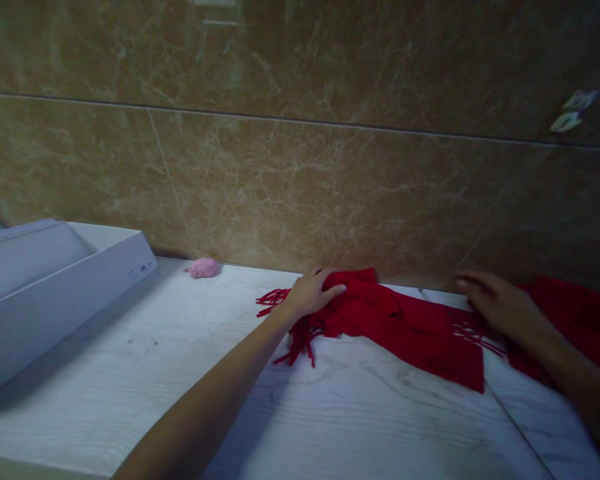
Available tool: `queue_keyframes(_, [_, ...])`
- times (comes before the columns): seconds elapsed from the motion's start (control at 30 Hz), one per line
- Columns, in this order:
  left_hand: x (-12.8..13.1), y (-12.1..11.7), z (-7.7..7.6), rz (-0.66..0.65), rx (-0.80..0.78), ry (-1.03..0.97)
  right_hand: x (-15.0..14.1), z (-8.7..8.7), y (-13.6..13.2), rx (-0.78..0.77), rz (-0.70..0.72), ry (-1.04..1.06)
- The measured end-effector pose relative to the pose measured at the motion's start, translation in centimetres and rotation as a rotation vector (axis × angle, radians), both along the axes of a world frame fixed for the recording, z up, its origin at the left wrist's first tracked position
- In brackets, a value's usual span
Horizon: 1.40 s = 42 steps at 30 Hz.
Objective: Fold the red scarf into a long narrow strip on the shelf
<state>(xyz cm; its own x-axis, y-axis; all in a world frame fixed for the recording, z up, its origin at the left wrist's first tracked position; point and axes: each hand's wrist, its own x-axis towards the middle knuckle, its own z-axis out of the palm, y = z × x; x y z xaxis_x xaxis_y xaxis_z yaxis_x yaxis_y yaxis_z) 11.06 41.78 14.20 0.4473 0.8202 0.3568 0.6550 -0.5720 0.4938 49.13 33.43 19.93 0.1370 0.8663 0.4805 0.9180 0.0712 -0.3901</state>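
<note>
- Along the back of a white wood-grain tabletop [130,393], against a brown marble-look tile wall [300,180]: a red fringed scarf [410,333], folded and bunched, lying across the centre and right of the surface, with one fringed end toward the left, a second fringe near the right hand, and further red cloth running out of view at the right edge.
- At the foot of the wall, just left of the scarf: a small pink lump [203,268], soft-looking, its exact kind too blurred to tell.
- High on the wall at right: two pale clips [573,110], blurred.
- Across the tabletop: a thin seam [520,427], running up toward the scarf's right part.
- Left hand [313,293]: palm down on the scarf's left end, forearm reaching in from the lower edge; fingers released, lying on the fold, no clench or pinch visible.
- Right hand [500,307]: palm down at the scarf's far fold beside the second fringe, forearm entering from the right; fingers extended and released, grasping nothing.
- Far left on the tabletop, well apart from the scarf: a white cardboard box [65,293], barcode label [141,270] on its long outer wall, cut off by the frame. Inside: a pale grey sloping panel [25,257]; anything beneath it hidden.
</note>
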Motion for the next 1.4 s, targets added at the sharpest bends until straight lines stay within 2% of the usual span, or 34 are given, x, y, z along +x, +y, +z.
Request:
queue_keyframes(0.07, [-2.1,-0.1,-0.3,0.05,-0.002,-0.155,-6.7,-1.6,-0.5,-0.134,0.223,0.035])
queue_keyframes(0.13, [-4.2,-0.4,-1.1,0.124,-0.054,-0.23,-12.1,-3.3,-0.6,-0.211,0.373,-0.013])
queue_keyframes(0.23, [-6.0,-1.1,-2.6,0.106,-0.158,-0.244,-16.3,-5.5,0.4,-0.308,0.386,-0.057])
queue_keyframes(0.33, [-6.1,-1.8,-3.6,0.03,-0.152,-0.238,-16.7,-6.5,1.6,-0.216,0.366,-0.011])
queue_keyframes(0.47, [-5.4,-2.4,-3.3,-0.044,-0.038,-0.267,-15.8,-6.3,1.5,-0.032,0.354,0.112])
queue_keyframes(0.53, [-5.0,-2.5,-3.1,-0.079,0.004,-0.265,-16.1,-6.2,0.9,-0.078,0.328,0.058])
queue_keyframes(0.6, [-4.6,-2.5,-3.1,-0.094,0.011,-0.222,-17.0,-6.3,0.5,-0.176,0.308,-0.086])
queue_keyframes(0.67, [-4.2,-2.4,-3.1,-0.074,-0.01,-0.13,-17.8,-6.2,0.3,-0.25,0.284,-0.205])
queue_keyframes(0.73, [-3.9,-2.3,-2.8,-0.026,-0.019,-0.017,-18.2,-5.8,0.2,-0.255,0.286,-0.223])
queue_keyframes(0.8, [-3.7,-2.2,-1.7,0.02,0.021,0.016,-18.0,-4.6,0.0,-0.197,0.346,-0.139])
queue_keyframes(0.87, [-3.6,-2.0,0.4,0.021,0.071,-0.101,-17.5,-2.7,-0.3,-0.137,0.436,-0.033])
queue_keyframes(1.0, [-3.2,-2.1,6.7,-0.004,0.021,-0.456,-17.3,1.6,-0.9,-0.072,0.459,0.062])
queue_keyframes(1.1, [-2.3,-3.1,11.3,-0.067,0.014,-0.564,-18.6,3.3,-0.7,-0.057,0.456,0.127])
queue_keyframes(1.17, [-2.0,-4.1,13.6,-0.098,0.072,-0.527,-19.6,3.4,-0.4,-0.081,0.488,0.205])
queue_keyframes(1.27, [-3.2,-5.2,15.8,-0.111,0.133,-0.375,-19.7,3.6,0.0,-0.059,0.473,0.375])
queue_keyframes(1.33, [-5.1,-5.5,16.8,-0.087,0.092,-0.228,-18.5,4.5,0.1,0.01,0.406,0.479])
queue_keyframes(1.4, [-7.3,-5.5,17.4,-0.051,-0.018,-0.053,-16.7,6.4,0.1,0.103,0.334,0.566])
